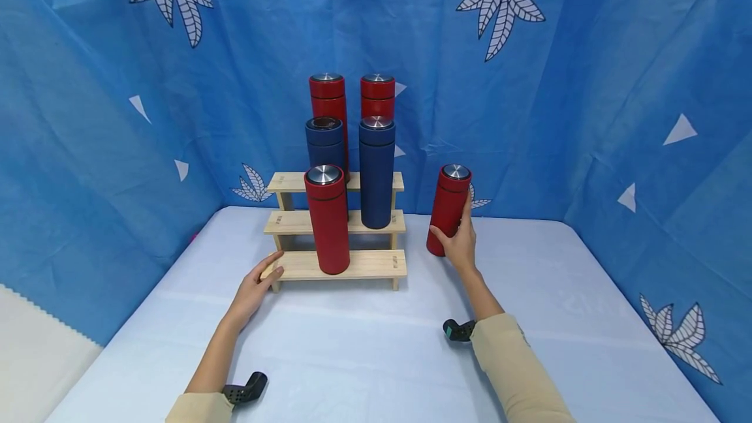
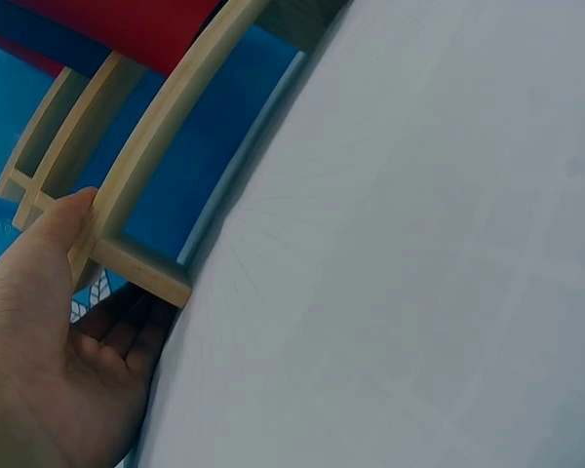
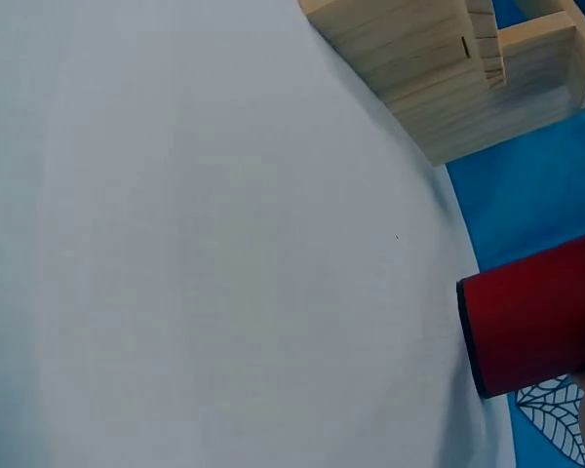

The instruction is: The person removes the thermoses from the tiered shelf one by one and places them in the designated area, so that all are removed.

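My right hand (image 1: 463, 243) grips a red thermos flask (image 1: 449, 201) with a steel-topped lid, tilted slightly, to the right of a three-step wooden stand (image 1: 373, 265). In the right wrist view the flask's dark-rimmed base (image 3: 476, 341) shows, with only bits of the fingers at the edge. My left hand (image 1: 254, 289) holds the left end of the stand's lowest step, its thumb on the plank (image 2: 127, 185) and its fingers curled beside the leg (image 2: 146, 271). Another red flask (image 1: 329, 230) stands on that step.
Two blue flasks, one on the left (image 1: 325, 142) and one on the right (image 1: 377, 178), stand on the middle step. Behind them are two red flasks (image 1: 329, 89) on the top step. A blue leaf-patterned cloth (image 1: 411, 31) encloses the white table (image 1: 364, 351) behind and at both sides.
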Motion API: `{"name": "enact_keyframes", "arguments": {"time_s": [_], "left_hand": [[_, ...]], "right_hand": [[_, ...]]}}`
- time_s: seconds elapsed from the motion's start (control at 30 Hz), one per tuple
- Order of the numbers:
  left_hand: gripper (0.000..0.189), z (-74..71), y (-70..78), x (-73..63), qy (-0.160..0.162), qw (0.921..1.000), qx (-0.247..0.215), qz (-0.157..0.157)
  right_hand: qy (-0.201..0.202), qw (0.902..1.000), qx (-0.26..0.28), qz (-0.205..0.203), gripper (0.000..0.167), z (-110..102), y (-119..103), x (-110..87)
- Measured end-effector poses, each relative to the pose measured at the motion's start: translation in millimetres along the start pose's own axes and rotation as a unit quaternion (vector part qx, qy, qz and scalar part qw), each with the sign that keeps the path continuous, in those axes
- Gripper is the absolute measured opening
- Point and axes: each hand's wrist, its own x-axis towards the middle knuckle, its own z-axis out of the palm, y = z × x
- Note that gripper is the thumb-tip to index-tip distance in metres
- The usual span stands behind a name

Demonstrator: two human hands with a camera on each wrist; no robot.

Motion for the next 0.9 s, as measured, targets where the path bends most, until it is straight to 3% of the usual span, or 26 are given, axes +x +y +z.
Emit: {"name": "enact_keyframes", "arguments": {"time_s": [0.2,0.43,0.6,0.73,0.9], "left_hand": [[0.057,0.6,16.2,-9.2,-0.005,0.9996,-0.025,0.010],[0.058,0.2,-3.2,2.0,0.008,0.9999,0.008,0.012],[0.057,0.7,-6.7,3.2,0.015,0.9996,0.010,0.024],[0.056,1.1,-5.3,1.0,0.013,0.9996,0.004,0.024],[0.056,-0.1,-6.3,-0.3,0.017,0.9997,0.005,0.018]], "right_hand": [[0.005,0.9998,-0.016,0.006,0.106,1.2,-1.5,-4.0],[0.021,0.9990,-0.039,0.007,0.103,4.9,0.2,-6.6],[0.035,0.9982,-0.048,0.001,0.101,9.8,4.5,-11.9],[0.102,0.9935,-0.049,-0.013,0.096,15.6,0.2,-21.3],[0.212,0.9740,-0.018,-0.077,0.074,26.1,-31.9,-26.1]]}}
